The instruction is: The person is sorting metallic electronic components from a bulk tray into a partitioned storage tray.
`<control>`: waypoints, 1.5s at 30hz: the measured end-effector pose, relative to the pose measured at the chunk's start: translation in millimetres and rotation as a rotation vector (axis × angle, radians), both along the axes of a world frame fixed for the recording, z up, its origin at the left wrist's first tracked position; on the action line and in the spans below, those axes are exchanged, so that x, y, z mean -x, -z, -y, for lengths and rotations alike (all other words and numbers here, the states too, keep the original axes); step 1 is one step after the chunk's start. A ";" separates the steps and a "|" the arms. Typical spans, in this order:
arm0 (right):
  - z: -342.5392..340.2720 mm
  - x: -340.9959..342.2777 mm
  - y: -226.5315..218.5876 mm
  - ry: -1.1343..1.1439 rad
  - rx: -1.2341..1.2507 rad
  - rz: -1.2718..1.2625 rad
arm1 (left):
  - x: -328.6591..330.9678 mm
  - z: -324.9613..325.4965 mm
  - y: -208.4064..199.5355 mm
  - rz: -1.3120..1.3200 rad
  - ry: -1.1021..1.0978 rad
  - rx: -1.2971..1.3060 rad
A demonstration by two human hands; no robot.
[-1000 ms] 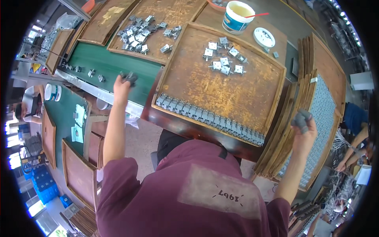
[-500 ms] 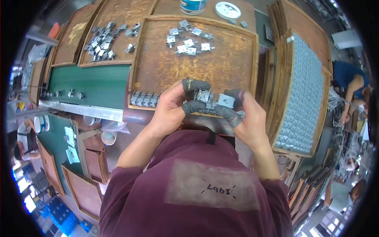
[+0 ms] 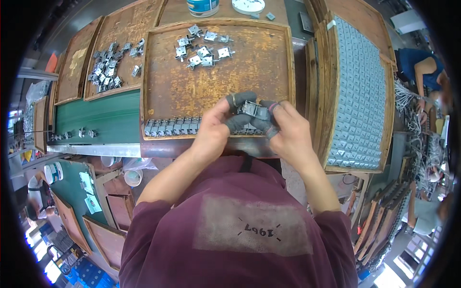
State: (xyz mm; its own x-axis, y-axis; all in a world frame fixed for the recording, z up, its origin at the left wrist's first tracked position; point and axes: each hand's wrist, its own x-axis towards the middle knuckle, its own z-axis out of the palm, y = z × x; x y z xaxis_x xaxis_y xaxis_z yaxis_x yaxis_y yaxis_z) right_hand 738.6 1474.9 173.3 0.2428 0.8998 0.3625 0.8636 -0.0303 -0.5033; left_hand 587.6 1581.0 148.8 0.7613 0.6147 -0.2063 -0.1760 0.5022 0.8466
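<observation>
Above the near edge of a wooden tray (image 3: 291, 62), both hands are close together. My left hand (image 3: 214, 126), with dark finger cots on thumb and forefinger, pinches a small silver metal mechanism (image 3: 248, 108). My right hand (image 3: 291, 132), also in dark finger cots, grips a small grey cover (image 3: 262, 113) against the mechanism's right side. Whether the two are fully joined cannot be seen. Below them a row of small grey assembled units (image 3: 173, 126) lines the tray's near edge, partly hidden by my hands. Several loose metal mechanisms (image 3: 203, 51) lie at the tray's far side.
More mechanisms are piled in a second tray (image 3: 106, 67) at the left. A few sit on a green conveyor belt (image 3: 110, 117). A tray packed with grey units (image 3: 357, 96) tops a stack at right. A white-and-blue bucket (image 3: 203, 7) stands behind. Other people work at the sides.
The grey cover, apart from the mechanism before, now meets its right side. My right hand has moved in toward the left one. The whole view has shifted, showing more of the near row.
</observation>
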 end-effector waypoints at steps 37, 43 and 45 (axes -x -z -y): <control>68.1 -192.7 -84.4 0.646 0.162 -0.457 | -139.9 -22.4 104.9 -0.312 0.455 -0.816; 83.8 -370.8 -61.5 0.977 0.002 -0.074 | -143.1 -5.0 110.8 -0.488 0.486 -0.722; 95.9 -423.8 -41.5 1.014 -0.051 -0.039 | -143.7 -1.9 110.5 -0.539 0.595 -0.468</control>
State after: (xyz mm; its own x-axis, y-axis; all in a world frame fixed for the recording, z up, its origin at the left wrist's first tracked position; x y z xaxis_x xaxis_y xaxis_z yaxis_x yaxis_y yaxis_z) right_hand 1162.4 1379.0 214.8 0.8955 0.2472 0.3701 0.4260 -0.7169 -0.5520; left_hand 731.3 1582.9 38.3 0.8514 0.2635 -0.4535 0.4771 -0.0298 0.8784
